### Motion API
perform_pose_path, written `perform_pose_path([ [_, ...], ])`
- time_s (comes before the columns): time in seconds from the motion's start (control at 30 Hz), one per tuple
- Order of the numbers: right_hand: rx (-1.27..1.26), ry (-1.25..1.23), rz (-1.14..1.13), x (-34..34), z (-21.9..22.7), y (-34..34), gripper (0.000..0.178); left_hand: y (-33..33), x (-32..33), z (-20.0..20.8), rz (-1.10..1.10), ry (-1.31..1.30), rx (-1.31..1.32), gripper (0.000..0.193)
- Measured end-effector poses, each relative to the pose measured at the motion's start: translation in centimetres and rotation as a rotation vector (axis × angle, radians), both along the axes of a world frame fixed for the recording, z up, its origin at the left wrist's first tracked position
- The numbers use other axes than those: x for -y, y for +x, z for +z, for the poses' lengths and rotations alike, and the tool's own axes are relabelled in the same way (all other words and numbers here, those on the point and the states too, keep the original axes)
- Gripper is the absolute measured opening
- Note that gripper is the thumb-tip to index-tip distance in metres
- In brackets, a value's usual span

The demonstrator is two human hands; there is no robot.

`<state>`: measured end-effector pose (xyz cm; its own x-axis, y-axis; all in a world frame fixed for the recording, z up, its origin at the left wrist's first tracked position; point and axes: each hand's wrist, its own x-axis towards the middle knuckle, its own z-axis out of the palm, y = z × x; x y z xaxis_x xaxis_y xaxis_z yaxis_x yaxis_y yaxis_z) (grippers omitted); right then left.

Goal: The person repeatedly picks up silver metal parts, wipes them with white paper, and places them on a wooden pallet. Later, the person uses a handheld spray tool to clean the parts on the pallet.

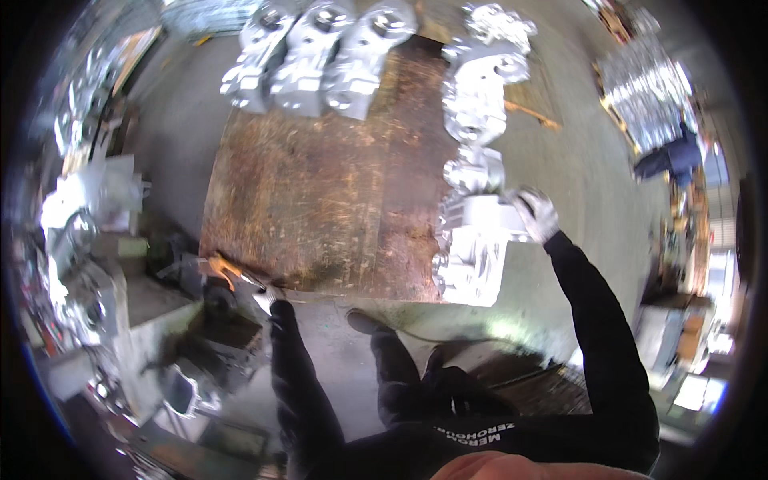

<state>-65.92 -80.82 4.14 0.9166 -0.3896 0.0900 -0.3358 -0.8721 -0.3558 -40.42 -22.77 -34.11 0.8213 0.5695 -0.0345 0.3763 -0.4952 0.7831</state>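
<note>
Along the right side of a worn wooden tabletop stands a row of bright silvery metal castings. My right hand, in a pale glove, rests against the outer side of the nearest casting, its fingers stretched out and blurred. By the table's near left corner my gloved left hand is closed around the end of a tool with an orange part and a thin dark shaft. The tool's exact kind cannot be made out, and most of the left fingers are hidden.
Three long castings lie side by side at the table's far edge. More castings continue up the right side. A pallet stack in shiny wrap stands far right. At left are a grey stand and metal parts.
</note>
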Motion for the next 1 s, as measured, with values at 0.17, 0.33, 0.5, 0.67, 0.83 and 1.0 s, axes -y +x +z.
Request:
perform_pose_path([
  [0.17,0.303,0.065,-0.039,-6.7,-0.1,-2.2,0.026,-14.2,4.8,11.8,-0.183,-1.133,-0.151,0.019],
  [0.33,0.421,0.674,0.051,-21.8,1.4,-9.4,0.06,-31.7,14.2,26.5,-0.807,-1.04,-0.153,0.046],
  [0.5,0.35,0.865,-0.299,-22.5,5.9,-18.0,0.074,-45.4,20.3,30.4,-0.994,-1.308,-0.501,0.034],
  [0.67,0.478,0.875,-0.474,-17.6,12.8,-32.6,0.051,-54.3,25.7,34.3,-1.543,-1.05,-0.507,0.02],
  [0.83,0.475,0.098,-0.536,-10.1,16.2,-45.9,0.039,-63.4,34.5,39.9,-2.014,-0.614,-0.154,0.032],
  [1.0,0.33,-0.716,-0.884,2.7,26.1,-61.2,0.023,-60.8,35.1,41.1,-2.049,-0.531,-0.101,0.037],
])
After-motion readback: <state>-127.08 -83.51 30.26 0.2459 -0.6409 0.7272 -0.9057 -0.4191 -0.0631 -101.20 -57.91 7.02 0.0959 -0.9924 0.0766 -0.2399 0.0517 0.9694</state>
